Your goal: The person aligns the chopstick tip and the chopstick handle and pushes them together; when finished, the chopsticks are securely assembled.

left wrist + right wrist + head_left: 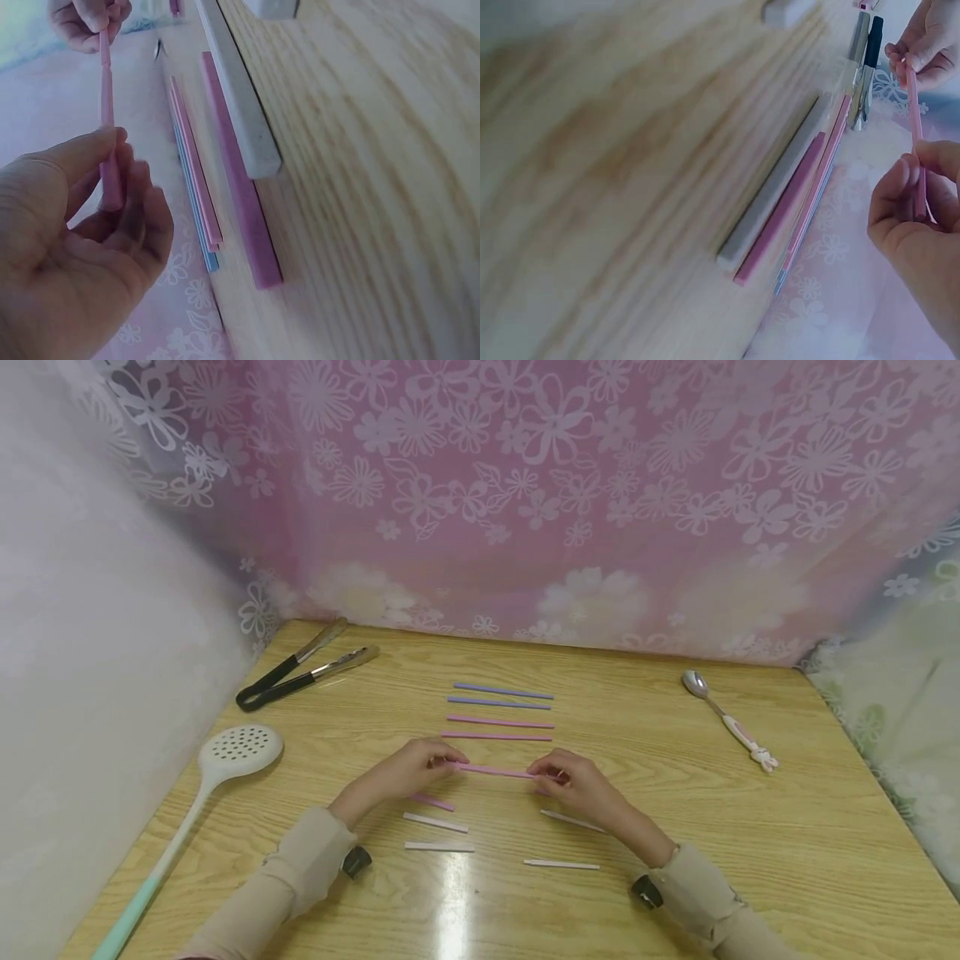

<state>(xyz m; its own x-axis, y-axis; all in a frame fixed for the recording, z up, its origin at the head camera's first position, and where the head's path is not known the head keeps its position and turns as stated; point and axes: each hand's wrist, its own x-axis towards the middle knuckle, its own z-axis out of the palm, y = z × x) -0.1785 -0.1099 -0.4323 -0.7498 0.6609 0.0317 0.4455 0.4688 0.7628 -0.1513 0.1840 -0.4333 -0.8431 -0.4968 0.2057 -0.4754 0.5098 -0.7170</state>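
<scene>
Both hands hold one slim pink chopstick (495, 771) level above the wooden table. My left hand (407, 770) pinches its left end between thumb and fingers, and my right hand (583, 787) grips the right end. A joint shows along the chopstick (106, 97) in the left wrist view. Below the left hand lie a short pink piece (433, 802) and two short white pieces (435, 822). Two thinner white pieces (562, 864) are under and in front of the right hand. Another short pink piece (780, 217) lies beside a white one, mostly hidden by that hand in the head view.
Beyond the hands, two long pink chopsticks (498, 737) and two long blue ones (498, 702) lie in parallel rows. Black-handled tongs (300, 675) and a slotted skimmer (240, 752) are at left. A spoon with a rabbit handle (738, 731) lies right. Floral curtains (525, 527) border the table.
</scene>
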